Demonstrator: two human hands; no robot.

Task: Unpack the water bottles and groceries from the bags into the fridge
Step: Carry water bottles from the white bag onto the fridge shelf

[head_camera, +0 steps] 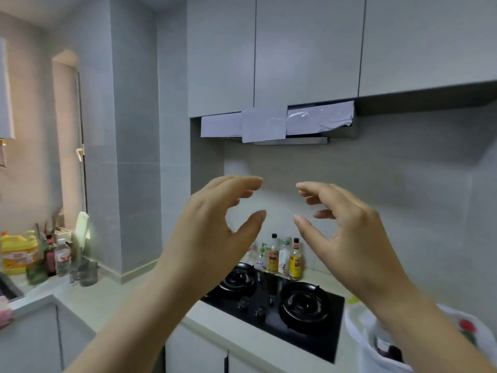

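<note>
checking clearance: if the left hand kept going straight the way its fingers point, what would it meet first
Likely the right hand: the left hand curls its fingers toward it across a bare gap. Both are empty; depth is unclear.

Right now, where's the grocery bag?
In the head view, the white plastic bag sits on the countertop at bottom right, just right of the black gas hob, partly behind the right forearm.

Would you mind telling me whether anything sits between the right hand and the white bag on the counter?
Nothing visible does: the right hand is raised, open and empty, and the white bag sits below its forearm, beside the stove.
</note>
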